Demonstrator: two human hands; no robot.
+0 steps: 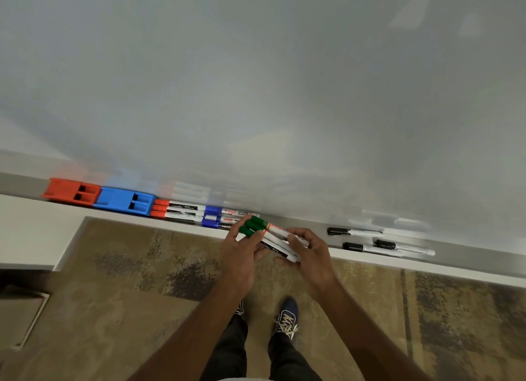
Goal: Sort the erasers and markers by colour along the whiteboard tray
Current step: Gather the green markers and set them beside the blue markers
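Over the carpet (128,266), your left hand (242,255) and right hand (311,252) both grip the green markers (256,224) at the front edge of the tray (469,259). Beyond, along the tray, lie a red eraser (71,191), a blue eraser (122,201), red markers (176,209), blue markers (219,217) and, well to the right, black markers (353,232).

Your tray's (469,255) left stretch is packed: red eraser (71,191), blue eraser (123,201), red markers (176,209) and blue markers (219,217) lie close together. At mid-tray your left hand (239,255) and right hand (313,255), holding the green markers (253,225), block the front edge. There is bare tray just before the black markers (361,247) and beyond them toward the right end.
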